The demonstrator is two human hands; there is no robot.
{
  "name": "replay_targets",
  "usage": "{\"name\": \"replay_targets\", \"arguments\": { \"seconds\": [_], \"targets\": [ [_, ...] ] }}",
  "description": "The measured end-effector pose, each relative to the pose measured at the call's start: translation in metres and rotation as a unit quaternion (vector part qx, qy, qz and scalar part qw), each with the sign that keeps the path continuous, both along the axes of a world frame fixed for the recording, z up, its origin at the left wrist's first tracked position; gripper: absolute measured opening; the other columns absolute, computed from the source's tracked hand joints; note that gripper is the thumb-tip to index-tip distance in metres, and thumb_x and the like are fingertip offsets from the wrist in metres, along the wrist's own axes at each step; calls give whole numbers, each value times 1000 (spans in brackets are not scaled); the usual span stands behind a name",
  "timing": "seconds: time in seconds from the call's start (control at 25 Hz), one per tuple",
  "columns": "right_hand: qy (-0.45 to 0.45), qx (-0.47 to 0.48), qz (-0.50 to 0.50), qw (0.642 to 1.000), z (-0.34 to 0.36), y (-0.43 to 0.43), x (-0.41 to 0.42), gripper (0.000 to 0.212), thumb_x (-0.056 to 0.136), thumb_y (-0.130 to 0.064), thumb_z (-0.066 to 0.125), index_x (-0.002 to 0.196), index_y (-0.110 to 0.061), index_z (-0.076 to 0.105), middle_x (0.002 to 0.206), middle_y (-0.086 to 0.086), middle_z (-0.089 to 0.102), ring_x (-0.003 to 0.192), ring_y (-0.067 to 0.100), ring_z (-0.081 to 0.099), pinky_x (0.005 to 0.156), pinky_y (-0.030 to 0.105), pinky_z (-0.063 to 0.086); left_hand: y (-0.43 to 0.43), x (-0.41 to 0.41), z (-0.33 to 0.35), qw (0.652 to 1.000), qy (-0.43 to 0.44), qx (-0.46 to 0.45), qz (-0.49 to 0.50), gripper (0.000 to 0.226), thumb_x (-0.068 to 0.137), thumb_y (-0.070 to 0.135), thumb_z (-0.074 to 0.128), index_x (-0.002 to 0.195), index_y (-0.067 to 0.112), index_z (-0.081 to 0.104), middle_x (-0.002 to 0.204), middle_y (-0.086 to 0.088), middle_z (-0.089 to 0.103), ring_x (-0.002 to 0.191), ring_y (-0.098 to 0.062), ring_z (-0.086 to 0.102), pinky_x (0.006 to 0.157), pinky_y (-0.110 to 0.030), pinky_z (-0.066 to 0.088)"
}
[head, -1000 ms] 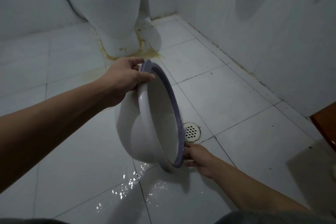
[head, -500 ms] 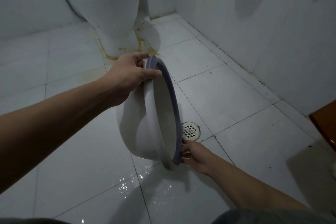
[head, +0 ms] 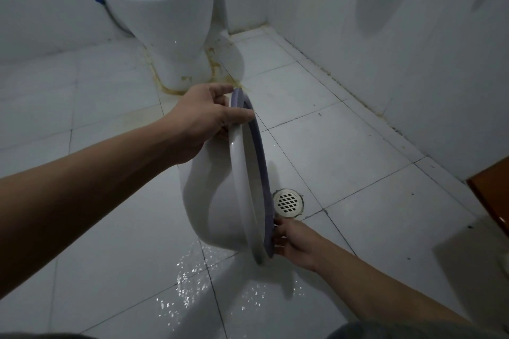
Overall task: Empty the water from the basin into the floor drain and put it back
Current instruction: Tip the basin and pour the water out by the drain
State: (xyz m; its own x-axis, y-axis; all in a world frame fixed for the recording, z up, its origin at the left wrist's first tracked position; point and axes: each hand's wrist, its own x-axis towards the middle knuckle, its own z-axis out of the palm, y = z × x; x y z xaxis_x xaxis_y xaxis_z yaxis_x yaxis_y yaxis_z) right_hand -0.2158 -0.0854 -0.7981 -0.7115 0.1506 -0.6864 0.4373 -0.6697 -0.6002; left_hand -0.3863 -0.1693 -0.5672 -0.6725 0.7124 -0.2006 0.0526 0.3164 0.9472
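Note:
A white basin (head: 217, 201) with a purple rim is held on its side above the tiled floor, its mouth facing right toward the round white floor drain (head: 287, 201). My left hand (head: 203, 115) grips the top of the rim. My right hand (head: 294, 239) holds the bottom of the rim, just in front of the drain. Little of the basin's inside shows and no water is visible in it. Water glistens on the tiles (head: 192, 278) below and in front of the basin.
A white toilet (head: 162, 8) stands at the back, with yellow stains around its base. White tiled walls (head: 413, 49) close in on the right and behind. A brown wooden edge (head: 493, 198) juts in at the far right.
The basin has tipped further, closer to vertical, so its mouth shows as a narrower sliver. Both hands keep their hold on the rim.

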Motion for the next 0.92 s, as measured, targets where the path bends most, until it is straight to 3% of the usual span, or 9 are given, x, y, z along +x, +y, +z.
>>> {"name": "replay_targets", "arguments": {
  "seconds": [0.12, 0.24, 0.52, 0.68, 0.84, 0.92],
  "targets": [
    [-1, 4, -7, 1000, 2, 1, 1, 49, 83, 15, 39, 112, -14, 66, 78, 5, 73, 76, 23, 61, 59, 30, 52, 0, 1, 0, 1000, -4, -1, -1, 80, 78, 7, 75, 148, 6, 37, 116, -26, 62, 97, -29, 65, 65, -20, 57],
    [0, -9, -19, 1000, 3, 4, 3, 54, 82, 17, 37, 120, -11, 64, 90, 10, 68, 80, 25, 57, 61, 30, 52, 0, 0, -2, 1000, -18, 2, 3, 79, 78, 6, 74, 148, 6, 37, 108, -15, 57, 94, -26, 61, 63, -20, 56],
    [-36, -40, -80, 995, 7, 11, 4, 41, 86, 15, 37, 109, -3, 65, 97, 16, 67, 86, 29, 59, 74, 36, 50, -9, -18, -11, 998, -28, -12, 48, 75, 78, 0, 73, 146, 7, 43, 125, -20, 60, 100, -26, 65, 85, -37, 55],
    [-59, -16, -99, 993, 13, 21, 8, 34, 88, 12, 38, 105, -5, 62, 92, 14, 64, 77, 25, 59, 65, 34, 52, -22, -32, -18, 997, -42, -13, 70, 67, 80, -6, 65, 143, 9, 48, 110, -7, 64, 90, -21, 65, 73, -29, 55],
    [-70, 5, -146, 987, 22, 39, 9, 27, 91, 9, 39, 102, 0, 62, 89, 16, 64, 75, 27, 62, 64, 35, 55, -46, -50, -24, 994, -61, -19, 93, 53, 84, -7, 58, 134, 12, 55, 104, -8, 66, 84, -22, 65, 59, -24, 57],
    [-72, 30, -155, 985, 29, 48, 10, 25, 93, 6, 40, 105, 3, 62, 91, 17, 65, 76, 28, 63, 66, 36, 55, -61, -58, -30, 992, -73, -30, 103, 53, 86, -7, 56, 134, 15, 55, 108, -10, 66, 84, -24, 65, 59, -26, 56]
  ]
}}
